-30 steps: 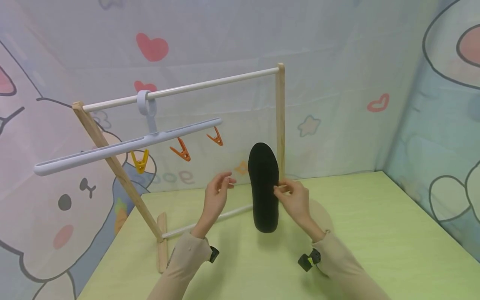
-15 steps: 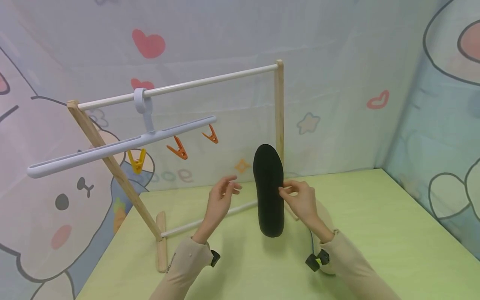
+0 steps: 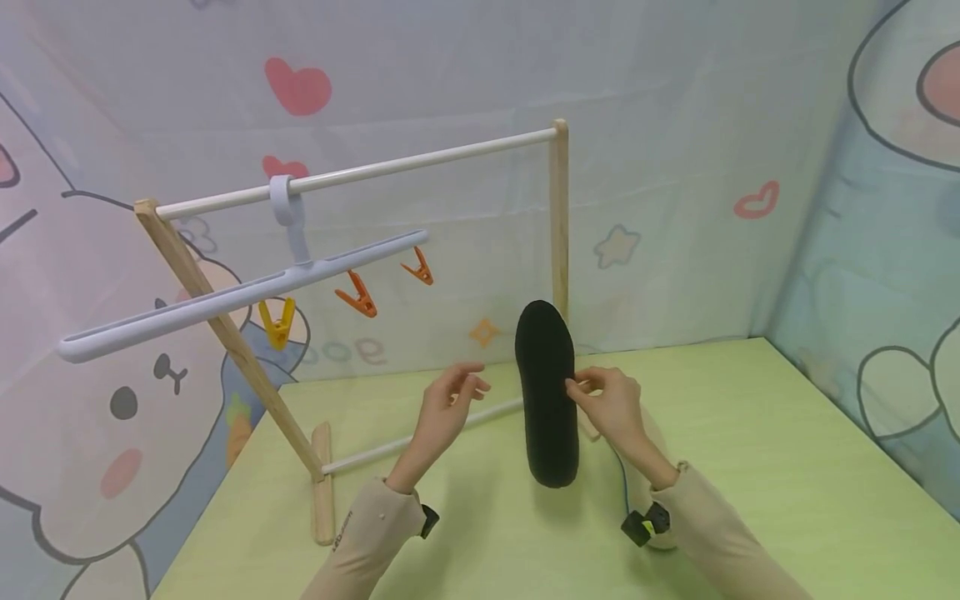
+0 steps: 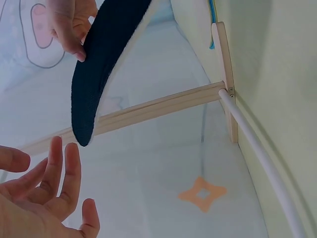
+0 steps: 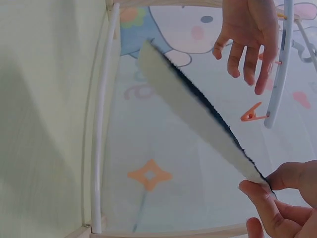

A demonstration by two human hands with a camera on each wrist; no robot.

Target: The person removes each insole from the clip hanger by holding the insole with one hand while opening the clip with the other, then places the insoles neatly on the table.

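A black shoe insole (image 3: 549,392) stands upright in the air, toe end up, over the green table. At its right edge my right hand (image 3: 611,404) pinches it between thumb and fingers; the right wrist view shows that pinch and the insole's pale underside (image 5: 198,114). To the left of the insole, my left hand (image 3: 447,408) holds nothing, its fingers loosely bent. In the left wrist view the left fingers (image 4: 72,168) are spread just below one end of the insole (image 4: 106,59), with a gap between.
Behind the hands stands a wooden rack with a white top rail (image 3: 420,165). From it hangs a pale hanger (image 3: 247,292) bearing a yellow clip (image 3: 277,325) and two orange clips (image 3: 358,296). A blue cord (image 3: 624,483) and a pale rounded object lie beneath the right forearm.
My right hand has moved the insole right and slightly down, still pinching its edge. The left hand has drifted the same way, fingers still loose. The hanger swings very slightly.
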